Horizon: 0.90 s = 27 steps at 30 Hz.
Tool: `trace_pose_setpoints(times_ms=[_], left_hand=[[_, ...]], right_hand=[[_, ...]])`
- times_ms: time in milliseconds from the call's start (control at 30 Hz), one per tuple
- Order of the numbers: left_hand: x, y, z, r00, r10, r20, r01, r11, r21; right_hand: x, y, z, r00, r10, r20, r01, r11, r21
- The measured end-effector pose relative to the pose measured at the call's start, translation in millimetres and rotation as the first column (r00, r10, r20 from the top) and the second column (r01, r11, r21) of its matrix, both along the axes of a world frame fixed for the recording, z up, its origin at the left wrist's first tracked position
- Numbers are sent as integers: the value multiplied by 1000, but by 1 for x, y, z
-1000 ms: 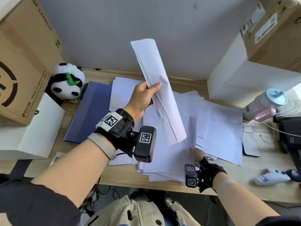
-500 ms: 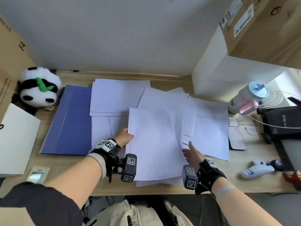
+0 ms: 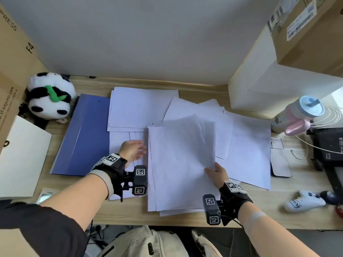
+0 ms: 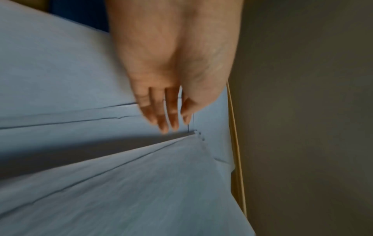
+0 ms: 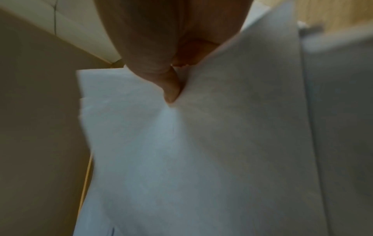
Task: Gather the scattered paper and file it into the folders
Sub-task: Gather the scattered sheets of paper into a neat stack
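A pale wooden desk [image 3: 185,217] is sitting against a grey wall, hemmed in by cardboard boxes [image 3: 308,32] on both sides, and loose white sheets [image 3: 143,108] are lying fanned across its middle, overlapping one another at odd angles, which is why they need collecting before anything can be filed. A blue folder [image 3: 83,138] is lying closed and flat at the left of the sheets, its right edge tucked under them, near a toy panda [image 3: 50,95]; it is probably being kept there within reach for the filing step, which has not begun. The right hand [image 3: 216,172] is pinching the lower right edge of a stack [image 3: 180,164] of sheets near the front of the desk, thumb on top and fingers underneath, so that edge is lifting off the papers below; the right wrist view is showing the thumb pressing into the paper. Holding at the edge seems meant to keep the gathered sheets together while more are added. The left hand [image 3: 132,150] is hovering just left of the stack with its fingers [image 4: 163,118] straight and close together, holding nothing; blur suggests it is in motion over the creased sheets beneath it. A bottle [image 3: 304,112], a phone [image 3: 280,164] and cables are sitting off to the right, clear of the work.
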<state>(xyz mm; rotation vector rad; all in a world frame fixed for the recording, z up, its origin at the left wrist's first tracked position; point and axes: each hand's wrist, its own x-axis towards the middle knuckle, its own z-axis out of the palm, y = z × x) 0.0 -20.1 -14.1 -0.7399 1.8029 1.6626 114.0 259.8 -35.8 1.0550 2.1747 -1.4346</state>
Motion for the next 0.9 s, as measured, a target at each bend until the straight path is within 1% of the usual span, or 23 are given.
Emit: trace_pose_setpoints(times_ms=[67,100,133,200,233,267,300,400,500,633,700,767,800,833,900], left_hand=[[-15,-14,-6,971,217,-104,-223,973,-54],[-23,-19,-8,951,267,-156,-287,949,-128],[-29,-24,-8,936,285,-207,-328,919,-218],[-44,-35,-9,918,296,-262,-378,854,-359],[-52,-41,-13,920,293,-262,-382,822,-421],[-59,-44,-11,927,287,-244,-371,801,-470],[-66,-48,-14,939,280,-202,-345,797,-496],[-79,-53,-16,957,269,-109,-289,857,-426],[-87,-56,-27,950,275,-148,-311,866,-390],[-94,-60,-30,957,220,-187,-278,882,-381],[-100,-58,-29,965,207,-160,-250,909,-334],[-103,-53,-26,973,215,-80,-228,943,-244],[-103,-51,-25,972,231,-47,-235,945,-226],[-103,-50,-25,967,250,-42,-253,940,-228],[-103,-47,-16,947,314,-70,-322,917,-236]], right_hand=[[-4,6,0,999,-22,-46,23,1000,6],[-6,9,-2,997,-51,-64,51,999,-9],[-9,13,-4,994,-84,-73,82,996,-26],[-15,16,-8,989,-135,-53,133,990,-47],[-20,17,-9,987,-153,-41,151,987,-48],[-23,19,-10,985,-171,-31,170,985,-43],[-26,20,-11,983,-183,-21,183,983,-34],[-34,15,-13,982,-189,28,189,982,5],[-37,8,-15,987,-143,69,135,985,109],[-40,4,-18,987,-111,114,92,983,160],[-41,4,-17,985,-105,135,80,981,176],[-42,4,-15,982,-107,157,76,979,188],[-42,4,-15,980,-104,168,70,979,192],[-42,3,-15,978,-100,181,65,979,193],[-43,1,-14,975,-108,195,71,980,185]])
